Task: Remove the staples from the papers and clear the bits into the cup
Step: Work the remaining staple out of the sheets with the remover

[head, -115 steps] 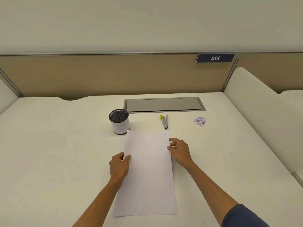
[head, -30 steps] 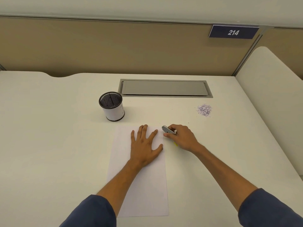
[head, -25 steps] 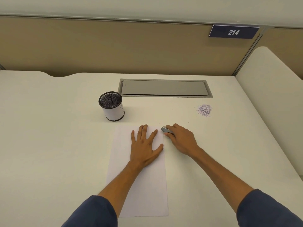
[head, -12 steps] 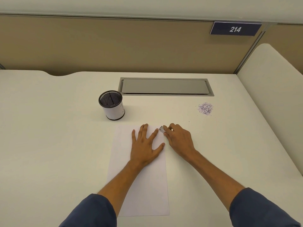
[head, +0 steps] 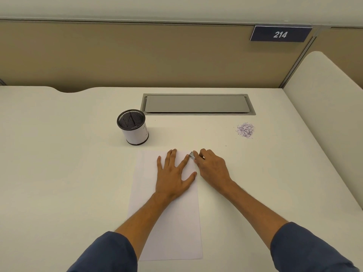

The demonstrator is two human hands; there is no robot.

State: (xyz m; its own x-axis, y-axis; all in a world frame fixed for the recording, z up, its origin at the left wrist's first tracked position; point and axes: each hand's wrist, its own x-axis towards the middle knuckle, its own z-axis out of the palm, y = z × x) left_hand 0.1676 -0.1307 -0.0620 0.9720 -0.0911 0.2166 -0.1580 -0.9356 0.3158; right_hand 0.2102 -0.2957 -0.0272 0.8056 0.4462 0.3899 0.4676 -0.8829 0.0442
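White stapled papers (head: pixel 167 228) lie lengthwise on the desk in front of me. My left hand (head: pixel 173 174) rests flat on their upper half with fingers spread. My right hand (head: pixel 211 167) grips a small grey metal staple remover (head: pixel 192 155), whose tip sits at the papers' top right corner, right beside my left index finger. Most of the tool is hidden inside my fist. A black mesh cup (head: pixel 133 127) wrapped in white paper stands upright just beyond the papers' top left corner. A small heap of purple-white paper bits (head: pixel 245 130) lies far right of the cup.
The white desk (head: pixel 59 173) carries a grey cable flap (head: pixel 197 104) behind the cup. A tan partition with a blue "214" plate (head: pixel 280 34) closes the back. A white side panel (head: pixel 324 107) rises along the desk's right edge.
My right hand has picked the staple remover up off the desk and brought its tip left to the papers' top right corner. My left hand moved onto the sheet and lies flat on it.
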